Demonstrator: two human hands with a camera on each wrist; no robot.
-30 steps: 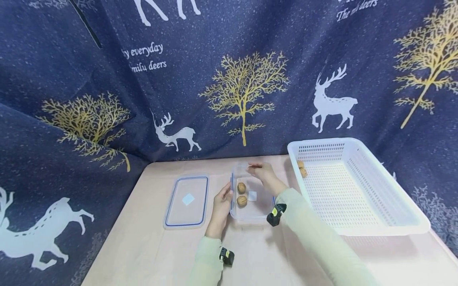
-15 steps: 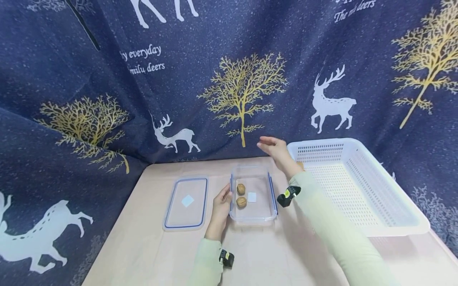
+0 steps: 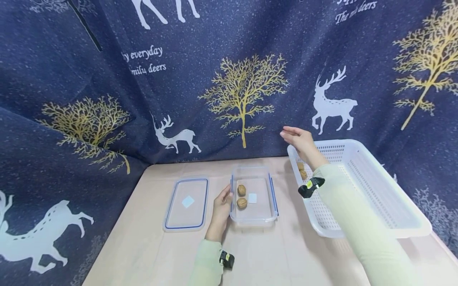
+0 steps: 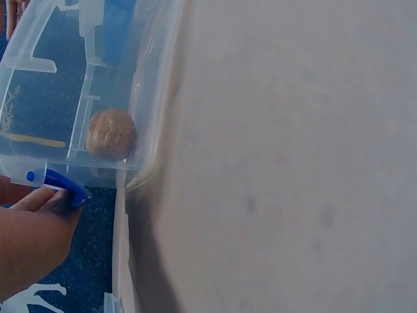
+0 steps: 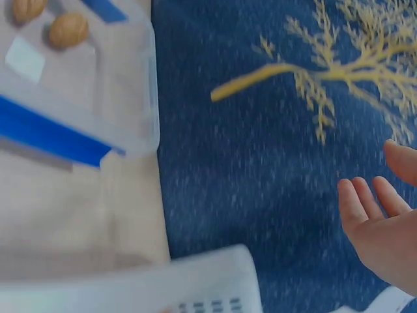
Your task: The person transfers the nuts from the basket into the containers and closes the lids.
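My left hand (image 3: 222, 202) holds the left side of a clear plastic food container (image 3: 262, 212). In the left wrist view its fingers (image 4: 40, 197) are at the container's blue-edged side latch (image 4: 62, 182). Two walnuts, a rear walnut (image 3: 241, 190) and a front walnut (image 3: 241, 203), lie inside along the left wall, beside a pale square label (image 3: 252, 198). My right hand (image 3: 300, 141) is raised by the back left corner of a white perforated basket (image 3: 390, 190), fingers extended and nothing in them. Walnuts (image 3: 302, 174) sit at the basket's left wall, partly hidden by its rim.
A clear lid (image 3: 186, 218) with a blue seal and a pale diamond-shaped label lies flat to the left of the container. Behind the pinkish table (image 3: 250, 258) hangs a dark blue curtain (image 3: 222, 35) printed with deer and trees.
My right hand has lifted out from over the container and moved right and back to the basket's corner. The left hand and the two walnuts in the container have stayed put.
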